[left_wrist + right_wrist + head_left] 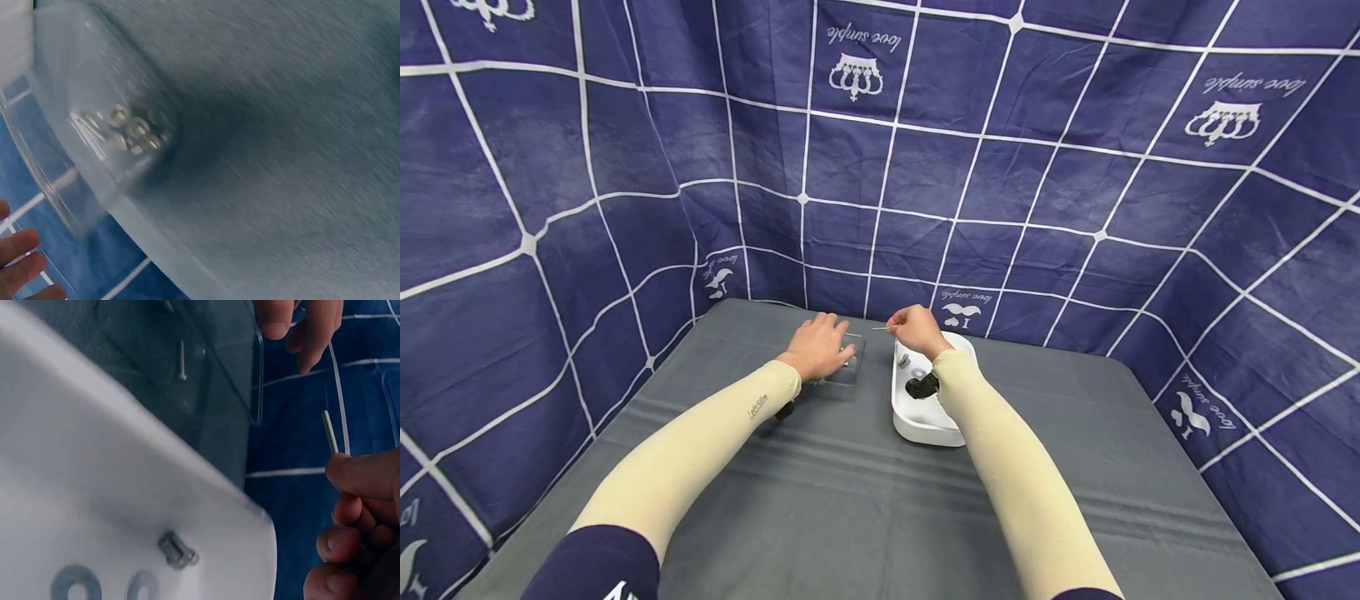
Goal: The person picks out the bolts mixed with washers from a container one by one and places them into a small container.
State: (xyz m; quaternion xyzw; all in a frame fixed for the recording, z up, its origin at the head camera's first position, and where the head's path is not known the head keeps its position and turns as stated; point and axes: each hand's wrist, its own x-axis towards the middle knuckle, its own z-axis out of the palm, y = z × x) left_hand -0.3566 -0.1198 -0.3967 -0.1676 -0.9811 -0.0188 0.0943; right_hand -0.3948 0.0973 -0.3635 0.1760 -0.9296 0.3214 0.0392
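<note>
My right hand [917, 327] is raised over the far end of a white tray [925, 433]. Between thumb and index finger it pinches a thin metal rod [330, 432], its free end sticking out toward the left hand. My left hand [820, 346] hovers at a clear plastic box [854, 375], fingers spread and relaxed, holding nothing. Inside that box lie several small shiny metal parts [139, 128], and a small screw [182, 360] shows through its clear plastic. In the tray are a metal fastener [177, 550] and two flat washers [76, 575].
A grey cloth [820, 500] covers the table under the box and tray. Blue curtains [925, 167] with white grid lines rise behind the table and on both sides. The tray's raised wall stands between its contents and the clear box.
</note>
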